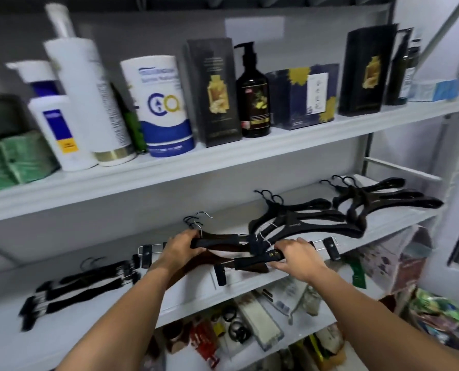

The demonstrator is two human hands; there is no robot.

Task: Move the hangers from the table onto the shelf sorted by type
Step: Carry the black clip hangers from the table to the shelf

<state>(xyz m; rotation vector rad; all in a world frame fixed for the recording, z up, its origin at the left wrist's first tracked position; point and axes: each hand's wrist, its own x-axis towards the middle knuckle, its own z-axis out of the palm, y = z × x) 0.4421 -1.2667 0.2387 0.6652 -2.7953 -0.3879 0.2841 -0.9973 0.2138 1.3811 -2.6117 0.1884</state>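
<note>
Both my hands reach onto the middle white shelf (94, 314). My left hand (178, 247) grips the left end of a dark clip hanger (217, 241) with a metal hook. My right hand (296, 257) holds another dark clip hanger (252, 261) lying just in front of it. Left of them lies a stack of slim black hangers (81, 287). To the right sit two piles of broad black plastic hangers, one in the middle (303, 220) and one at the far right (383, 199).
The upper shelf (223, 159) carries white bottles (89, 103), dark boxes (212, 92), a pump bottle (252, 95) and green packs (14, 159). The lower shelf holds assorted packaged goods (252, 325). A pile of bags (442, 322) sits at the lower right.
</note>
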